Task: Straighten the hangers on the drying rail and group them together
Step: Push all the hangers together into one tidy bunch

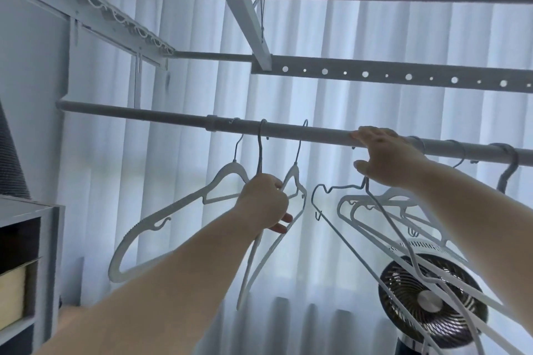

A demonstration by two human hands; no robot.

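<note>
A grey round drying rail (161,116) runs across the view, sloping down to the right. Three pale hangers hang left of centre: a wide ribbed one (161,219), a middle one (261,150) and a third (297,179). My left hand (264,200) is shut on the neck of the middle hanger. My right hand (383,155) rests its fingers over the rail and holds the hooks of a bunch of thin hangers (375,210), which tilt down to the right. More hooks (507,161) sit on the rail farther right.
Two perforated grey bars (403,76) of an overhead drying rack hang above the rail. White curtains (178,170) fill the background. A round fan (429,300) stands at the lower right. A shelf unit (31,239) stands at the left edge.
</note>
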